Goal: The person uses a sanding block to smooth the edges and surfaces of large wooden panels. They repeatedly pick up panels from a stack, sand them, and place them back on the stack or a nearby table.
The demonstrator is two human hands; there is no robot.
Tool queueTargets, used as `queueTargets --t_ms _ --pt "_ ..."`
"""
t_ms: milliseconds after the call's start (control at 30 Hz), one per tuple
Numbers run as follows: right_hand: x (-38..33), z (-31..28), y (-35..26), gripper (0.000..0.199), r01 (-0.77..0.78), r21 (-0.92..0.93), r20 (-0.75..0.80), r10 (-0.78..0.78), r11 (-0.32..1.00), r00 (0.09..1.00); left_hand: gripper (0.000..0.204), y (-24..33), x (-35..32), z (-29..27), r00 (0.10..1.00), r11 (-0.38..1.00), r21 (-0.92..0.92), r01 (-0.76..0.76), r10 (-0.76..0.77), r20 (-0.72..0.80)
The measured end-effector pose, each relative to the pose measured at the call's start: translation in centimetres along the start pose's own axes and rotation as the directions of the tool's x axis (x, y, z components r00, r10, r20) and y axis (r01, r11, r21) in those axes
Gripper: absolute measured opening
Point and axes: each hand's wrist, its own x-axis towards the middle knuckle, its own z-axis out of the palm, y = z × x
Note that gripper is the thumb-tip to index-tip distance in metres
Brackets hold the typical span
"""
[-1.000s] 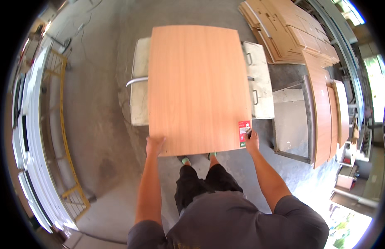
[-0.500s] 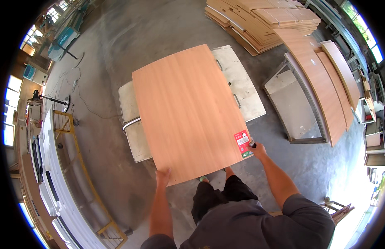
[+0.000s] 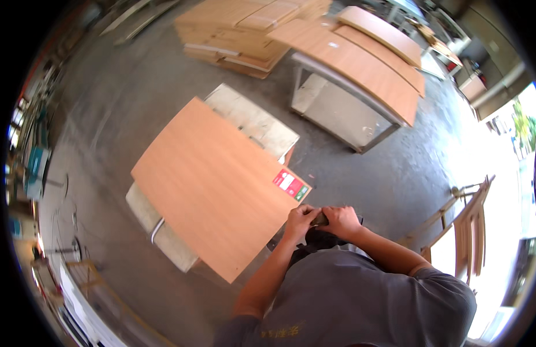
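My left hand (image 3: 300,221) and my right hand (image 3: 341,220) are close together in front of my body, just past the near right corner of a wooden panel (image 3: 216,191). Both have their fingers closed on a small dark object (image 3: 320,219) whose kind I cannot make out; the fingers cover much of it. Flat on a worn whitish support (image 3: 253,118) rests the light-brown panel, which I am not touching. A red, white and green label (image 3: 291,184) is at its corner nearest my hands.
Beyond the panel stands a large stack of brown boards (image 3: 222,26). To its right, a metal-framed table (image 3: 360,144) carries several wooden panels (image 3: 360,61). Wooden pieces (image 3: 467,231) lean at the right, and a blurred yellow frame (image 3: 115,306) is at the lower left.
Both hands have left the panel's near edge and come together around the small dark object, which was in my right hand. My view has swung to the right.
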Motion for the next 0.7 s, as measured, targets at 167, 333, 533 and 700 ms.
queueTargets --t_ms 167,333,533,700 --pt "-2.6 -1.8 2.6 0.043 -0.123 0.139 -0.122 0.14 0.983 0.983 0.016 2.8 2.6 3.4 0.991 0.989 0.134 -0.067 0.051 0.124" --pt "-3.6 -4.1 7.4 0.043 -0.233 0.308 -0.251 0.315 0.922 0.915 0.019 3.7 7.3 6.8 0.982 0.951 0.285 -0.121 0.072 0.176" --pt "-11.8 -7.8 19.7 0.056 -0.425 0.706 -0.274 0.772 0.567 0.573 0.04 4.0 15.1 18.7 0.904 0.88 0.421 -0.22 0.022 0.426" --pt "-20.1 -8.7 30.8 0.06 -0.119 0.948 -0.268 0.942 0.295 0.202 0.053 2.2 23.2 28.2 0.871 0.643 0.654 -0.399 0.043 0.49"
